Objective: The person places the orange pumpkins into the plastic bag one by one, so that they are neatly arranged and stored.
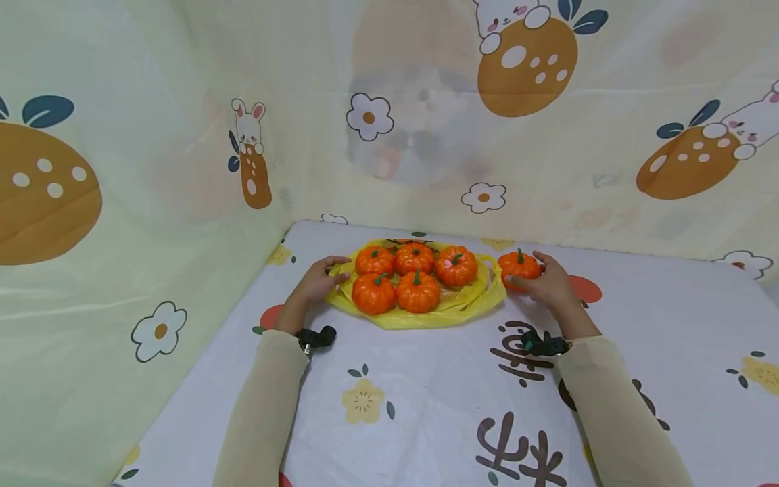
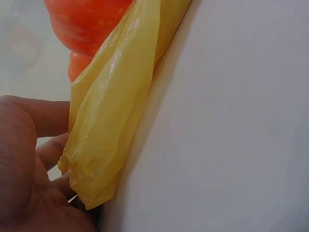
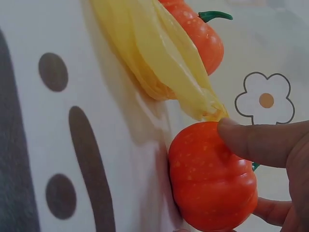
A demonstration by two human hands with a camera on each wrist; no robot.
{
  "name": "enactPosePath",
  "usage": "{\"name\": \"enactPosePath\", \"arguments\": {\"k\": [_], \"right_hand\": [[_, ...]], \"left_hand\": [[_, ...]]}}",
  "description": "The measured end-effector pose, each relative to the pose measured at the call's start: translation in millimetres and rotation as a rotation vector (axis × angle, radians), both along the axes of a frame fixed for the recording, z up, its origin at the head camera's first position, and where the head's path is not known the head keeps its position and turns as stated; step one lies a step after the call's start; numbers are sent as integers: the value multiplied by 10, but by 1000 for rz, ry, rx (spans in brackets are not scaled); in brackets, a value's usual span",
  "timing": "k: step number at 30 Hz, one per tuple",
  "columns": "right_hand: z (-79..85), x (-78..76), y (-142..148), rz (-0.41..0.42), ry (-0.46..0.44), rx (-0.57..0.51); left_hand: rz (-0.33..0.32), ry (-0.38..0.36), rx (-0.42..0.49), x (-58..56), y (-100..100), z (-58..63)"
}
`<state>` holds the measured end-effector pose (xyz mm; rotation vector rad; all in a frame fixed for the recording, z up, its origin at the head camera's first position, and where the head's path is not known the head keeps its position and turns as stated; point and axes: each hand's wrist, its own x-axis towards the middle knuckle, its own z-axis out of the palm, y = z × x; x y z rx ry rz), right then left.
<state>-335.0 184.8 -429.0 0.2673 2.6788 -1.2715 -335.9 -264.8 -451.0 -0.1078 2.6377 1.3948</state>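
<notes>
A yellow plastic bag (image 1: 447,314) lies spread on the table, its rim crumpled around several small orange pumpkins (image 1: 417,292) with green stems. My left hand (image 1: 313,283) holds the bag's left edge; up close, the folded plastic (image 2: 111,111) covers part of the fingers. Just past the bag's right end, my right hand (image 1: 550,284) grips a separate pumpkin (image 1: 517,266) between thumb and fingers. The right wrist view has the thumb on top of this pumpkin (image 3: 212,179), right beside the bag's twisted end (image 3: 193,92), while the other fingers are mostly hidden behind it.
A pale printed cloth (image 1: 426,379) with flowers and dark lettering covers the table. Curtains (image 1: 420,135) with rabbit and fruit prints rise close behind the bag and along the left side. Dark straps with small cameras (image 1: 316,336) sit on both wrists.
</notes>
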Motion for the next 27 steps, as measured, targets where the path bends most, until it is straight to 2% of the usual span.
{"name": "enactPosePath", "arguments": {"k": [9,27], "right_hand": [[-11,9,-6,27,41,85],[-23,-12,-16,-1,25,104]], "left_hand": [[-3,3,-5,-8,-2,-33],[5,-10,-6,2,7,7]]}}
